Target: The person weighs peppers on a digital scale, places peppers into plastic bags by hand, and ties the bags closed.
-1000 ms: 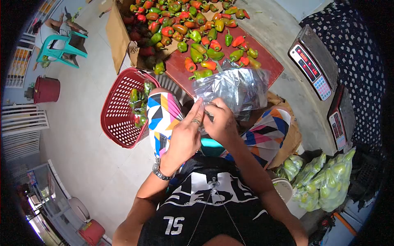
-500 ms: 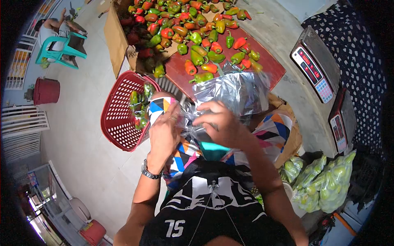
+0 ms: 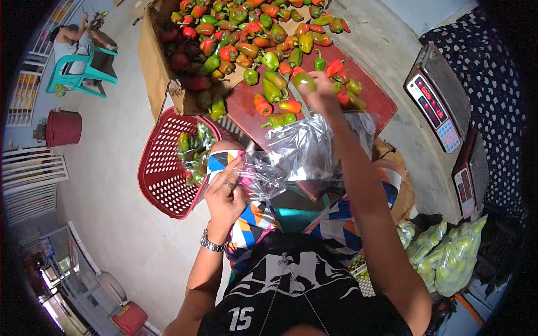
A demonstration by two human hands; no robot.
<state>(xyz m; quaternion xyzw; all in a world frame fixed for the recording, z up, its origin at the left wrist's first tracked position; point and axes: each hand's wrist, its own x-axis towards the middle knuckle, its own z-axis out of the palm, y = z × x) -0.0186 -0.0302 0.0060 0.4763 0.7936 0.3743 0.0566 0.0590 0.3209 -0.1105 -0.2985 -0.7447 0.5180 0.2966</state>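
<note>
My left hand is closed on the edge of a clear plastic bag, which hangs over my lap. Out over the red tabletop, my right hand grips a green bell pepper. Around it lie loose red, orange and green peppers, thickest toward the far left. A stack of clear plastic bags rests at the table's near edge, below my right forearm. Left of my left hand, a red perforated basket contains bagged peppers.
A cardboard box lies open beside the peppers. Two digital scales stand at the right. Bags of green produce sit at the lower right. Someone sits in a teal chair at the far left.
My right hand has moved from the plastic bag in my lap up to the table and now holds a green bell pepper. My left hand keeps hold of the bag.
</note>
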